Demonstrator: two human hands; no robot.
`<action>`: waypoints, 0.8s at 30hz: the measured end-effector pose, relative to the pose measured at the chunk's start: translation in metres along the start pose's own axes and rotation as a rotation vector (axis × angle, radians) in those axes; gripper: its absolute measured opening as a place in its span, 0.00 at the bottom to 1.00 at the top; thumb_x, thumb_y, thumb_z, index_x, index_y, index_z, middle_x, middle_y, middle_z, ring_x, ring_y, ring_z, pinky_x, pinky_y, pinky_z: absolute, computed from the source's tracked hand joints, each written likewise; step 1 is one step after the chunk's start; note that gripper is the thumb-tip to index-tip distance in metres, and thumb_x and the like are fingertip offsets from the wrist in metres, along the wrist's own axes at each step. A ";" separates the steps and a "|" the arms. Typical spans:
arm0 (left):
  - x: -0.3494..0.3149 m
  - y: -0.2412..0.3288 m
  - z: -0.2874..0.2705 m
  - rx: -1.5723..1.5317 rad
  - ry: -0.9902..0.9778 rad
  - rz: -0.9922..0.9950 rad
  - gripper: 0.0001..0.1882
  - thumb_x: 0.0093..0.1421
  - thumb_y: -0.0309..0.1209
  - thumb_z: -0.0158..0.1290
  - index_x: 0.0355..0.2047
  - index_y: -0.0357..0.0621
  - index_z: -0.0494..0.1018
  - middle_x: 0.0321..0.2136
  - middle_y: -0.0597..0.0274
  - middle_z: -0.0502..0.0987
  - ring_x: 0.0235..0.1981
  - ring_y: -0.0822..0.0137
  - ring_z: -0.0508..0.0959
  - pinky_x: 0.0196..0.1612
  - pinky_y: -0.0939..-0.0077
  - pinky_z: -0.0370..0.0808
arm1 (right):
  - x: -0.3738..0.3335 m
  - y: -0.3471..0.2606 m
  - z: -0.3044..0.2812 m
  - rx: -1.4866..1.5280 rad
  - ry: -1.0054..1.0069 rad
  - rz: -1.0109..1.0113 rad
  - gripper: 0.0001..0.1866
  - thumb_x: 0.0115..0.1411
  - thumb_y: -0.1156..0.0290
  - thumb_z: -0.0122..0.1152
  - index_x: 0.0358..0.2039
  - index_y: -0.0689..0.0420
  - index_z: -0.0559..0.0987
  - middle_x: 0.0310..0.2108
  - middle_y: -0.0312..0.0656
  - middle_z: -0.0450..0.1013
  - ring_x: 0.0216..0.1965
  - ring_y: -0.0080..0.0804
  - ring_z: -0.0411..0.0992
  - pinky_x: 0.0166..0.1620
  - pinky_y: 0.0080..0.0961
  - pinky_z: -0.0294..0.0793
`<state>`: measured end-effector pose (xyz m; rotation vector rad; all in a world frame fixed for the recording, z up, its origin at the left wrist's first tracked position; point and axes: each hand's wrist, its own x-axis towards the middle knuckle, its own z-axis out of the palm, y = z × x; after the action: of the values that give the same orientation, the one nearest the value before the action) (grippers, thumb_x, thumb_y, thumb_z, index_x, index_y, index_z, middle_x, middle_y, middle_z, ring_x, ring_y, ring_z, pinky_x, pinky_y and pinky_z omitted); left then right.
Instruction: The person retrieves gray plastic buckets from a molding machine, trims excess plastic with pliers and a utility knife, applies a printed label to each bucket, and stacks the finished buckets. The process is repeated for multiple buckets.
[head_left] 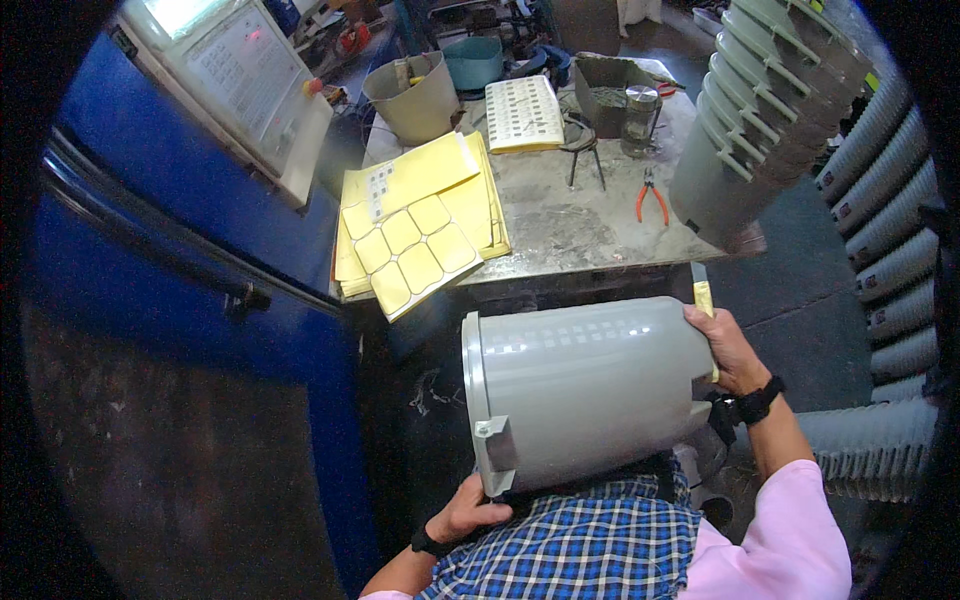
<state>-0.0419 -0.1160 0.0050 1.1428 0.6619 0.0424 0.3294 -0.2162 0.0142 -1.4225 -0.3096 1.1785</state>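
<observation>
A large grey plastic bucket [590,390] lies on its side across my lap, its rim to the left and its base to the right. My left hand [472,517] grips the rim near a moulded lug, thumb on top and the other fingers mostly hidden. Against the base, my right hand [730,350] is closed around a knife-like tool [703,297] with a flat grey blade and a yellow handle. The blade points away from me, past the bucket's base. Part of the handle is covered by the hand, which also steadies the bucket.
Ahead stands a worktable [590,225] with yellow label sheets [420,245], orange-handled pliers [652,198], a grey tub [412,100] and a metal can [640,120]. Stacked grey buckets [740,130] rise at its right end. More stacks [890,230] line the right side. A blue machine panel [200,220] is left.
</observation>
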 end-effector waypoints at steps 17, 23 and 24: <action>0.016 0.020 0.010 -0.122 0.220 0.230 0.40 0.53 0.55 0.48 0.55 0.34 0.58 0.46 0.52 0.67 0.48 0.63 0.67 0.51 0.71 0.62 | -0.025 0.027 -0.011 -0.159 0.090 -0.142 0.15 0.59 0.59 0.55 0.34 0.61 0.74 0.28 0.32 0.70 0.27 0.18 0.67 0.32 0.17 0.67; 0.036 0.037 0.006 -0.144 0.302 0.310 0.38 0.55 0.53 0.46 0.56 0.34 0.57 0.48 0.48 0.66 0.48 0.62 0.67 0.51 0.70 0.62 | -0.027 0.029 -0.011 -0.186 0.187 -0.119 0.16 0.59 0.59 0.54 0.33 0.61 0.73 0.27 0.33 0.70 0.27 0.19 0.67 0.31 0.18 0.67; 0.039 0.041 0.006 -0.132 0.306 0.311 0.38 0.56 0.53 0.45 0.56 0.33 0.57 0.47 0.49 0.67 0.47 0.63 0.68 0.51 0.71 0.63 | -0.027 0.030 -0.012 -0.183 0.193 -0.124 0.16 0.59 0.59 0.54 0.33 0.61 0.73 0.27 0.33 0.70 0.27 0.19 0.67 0.31 0.18 0.67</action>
<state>0.0045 -0.0892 0.0232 1.1125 0.7337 0.5267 0.3134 -0.2521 -0.0013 -1.6396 -0.3718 0.9225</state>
